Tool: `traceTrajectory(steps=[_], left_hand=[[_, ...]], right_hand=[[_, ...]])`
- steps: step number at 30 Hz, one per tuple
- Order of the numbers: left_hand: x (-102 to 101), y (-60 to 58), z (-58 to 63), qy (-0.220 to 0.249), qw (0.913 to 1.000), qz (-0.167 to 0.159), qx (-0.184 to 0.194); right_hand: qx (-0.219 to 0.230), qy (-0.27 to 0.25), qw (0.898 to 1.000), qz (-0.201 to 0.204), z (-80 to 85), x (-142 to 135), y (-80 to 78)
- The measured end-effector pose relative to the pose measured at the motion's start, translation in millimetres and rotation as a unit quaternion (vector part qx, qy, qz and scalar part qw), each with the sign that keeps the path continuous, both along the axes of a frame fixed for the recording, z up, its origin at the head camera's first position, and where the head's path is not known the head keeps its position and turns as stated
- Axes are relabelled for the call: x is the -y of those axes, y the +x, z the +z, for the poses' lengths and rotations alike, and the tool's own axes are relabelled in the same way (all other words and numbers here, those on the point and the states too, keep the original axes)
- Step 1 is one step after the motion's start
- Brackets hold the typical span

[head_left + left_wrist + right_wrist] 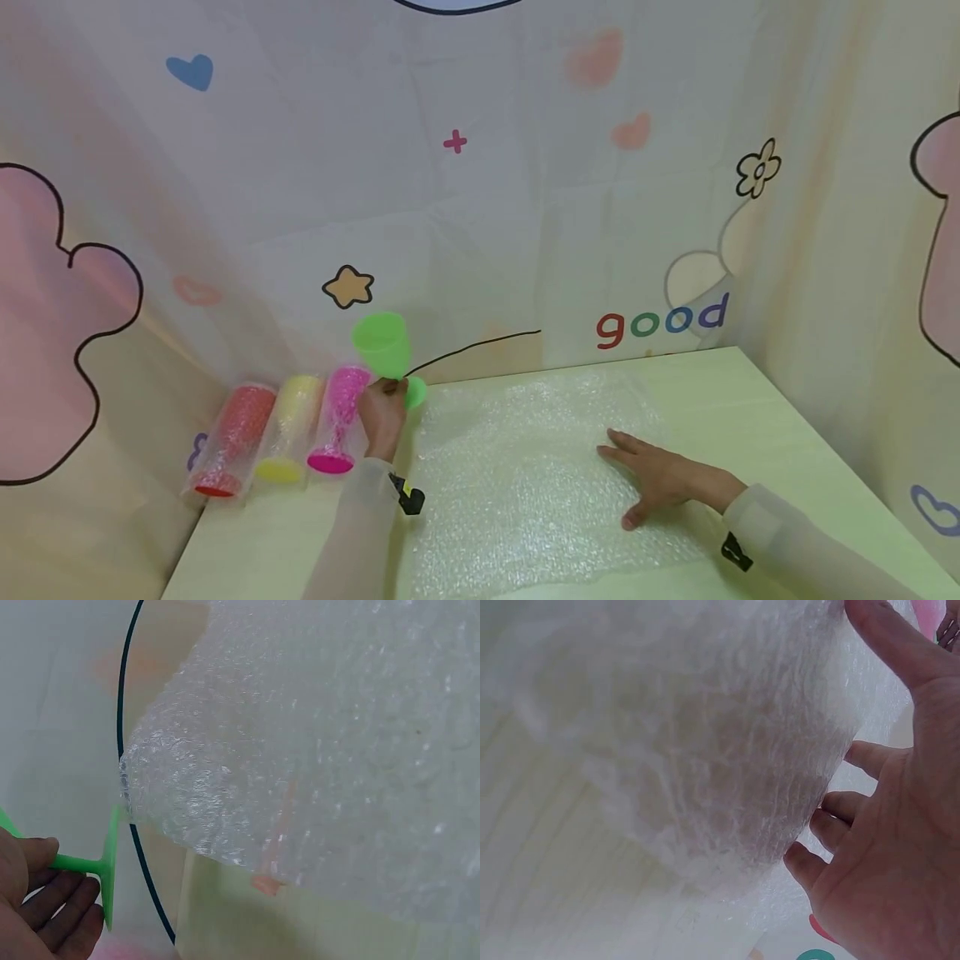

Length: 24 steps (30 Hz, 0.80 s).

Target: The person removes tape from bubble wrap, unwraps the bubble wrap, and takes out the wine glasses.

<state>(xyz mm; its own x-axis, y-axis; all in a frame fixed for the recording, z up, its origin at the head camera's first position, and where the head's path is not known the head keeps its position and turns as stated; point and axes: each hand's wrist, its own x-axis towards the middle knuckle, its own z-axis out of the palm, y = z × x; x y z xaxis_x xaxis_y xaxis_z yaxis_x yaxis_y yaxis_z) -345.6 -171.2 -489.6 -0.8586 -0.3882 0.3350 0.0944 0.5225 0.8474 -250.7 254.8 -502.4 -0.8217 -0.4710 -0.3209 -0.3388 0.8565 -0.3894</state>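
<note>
A bright green plastic goblet (384, 343) is held by its stem in my left hand (384, 417), tilted, near the back edge of the table. In the left wrist view, the thumb and fingers close around the stem near the flat green foot (110, 874). A clear sheet of bubble wrap (510, 492) lies spread over the middle of the table. My right hand (663, 479) rests on its right part, fingers spread. Seen from the right wrist, the fingertips (802, 862) touch the bubble wrap (720, 757).
To the left lie three goblets rolled in bubble wrap: a red one (238, 433), a yellow one (291, 425) and a pink one (341, 421). They lie side by side on the pale table (750, 433). A printed curtain (480, 250) hangs behind the table and at both sides.
</note>
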Motion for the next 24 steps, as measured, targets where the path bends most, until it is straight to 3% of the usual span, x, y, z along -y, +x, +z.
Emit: traceTrajectory(steps=[7,14,18,24], left_hand=[[-1.8,-3.1,-18.8,0.014,0.9998,0.013,0.009],[-2.5,-4.5,-35.0,0.023,0.9982,0.020,0.051],[-1.7,-4.4,-40.8,0.035,0.9970,0.013,0.068],[-1.8,-6.0,-44.7,0.063,0.9961,0.002,0.061]], right_hand=[[0.001,0.000,1.000,-0.006,-1.8,-0.9,-1.0],[0.001,-0.005,1.000,0.000,0.5,-0.3,0.9],[0.002,-0.006,1.000,-0.004,-0.2,-0.4,1.7],[-0.005,0.001,1.000,-0.002,-0.3,-0.8,1.2]])
